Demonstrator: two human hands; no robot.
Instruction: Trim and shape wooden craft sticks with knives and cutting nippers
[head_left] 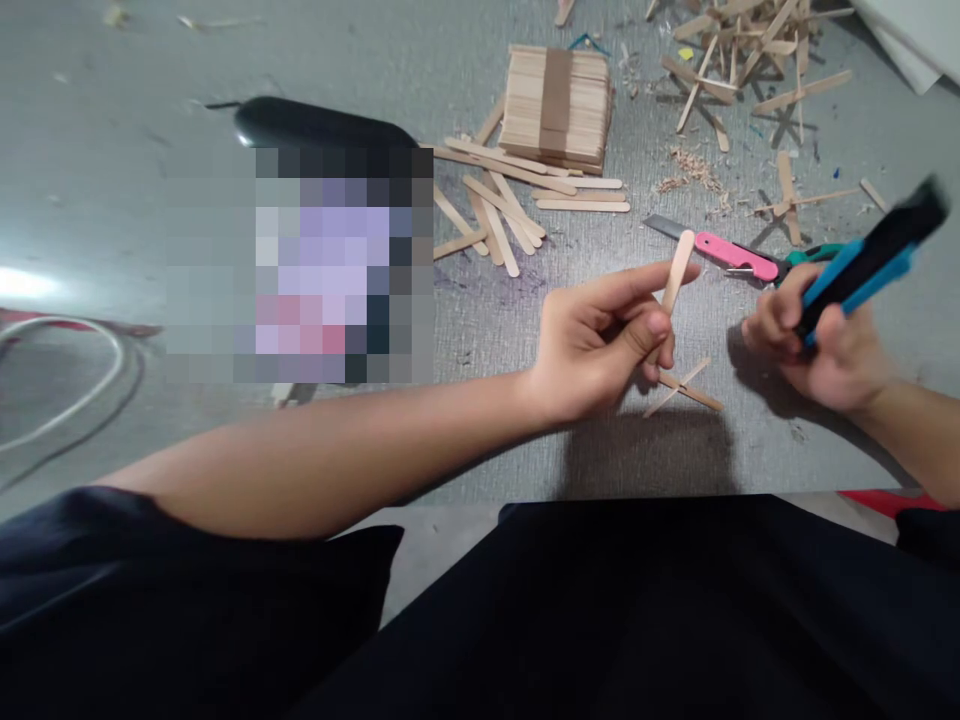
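Note:
Between the thumb and fingers of my left hand (600, 340) a wooden craft stick (679, 265) is pinched, tilted up with its rounded end free. My right hand (832, 340) is wrapped round a blue and black utility knife (862, 275), whose far end is smeared by motion; its blade is hidden. Two sticks joined in a cross (684, 387) lie on the table just below my left fingers. A pink folding knife (739, 255) with its blade out rests on the table between and beyond my hands. Green-handled scissors (817, 255) are partly covered by my right hand.
A banded bundle of craft sticks (555, 105) stands at the back, with loose sticks (510, 210) before it. Crossed sticks (750, 50) pile up at far right, near wood shavings (694, 170). On the left are a black case (322, 125), a blurred-out patch and a white cable (112, 340).

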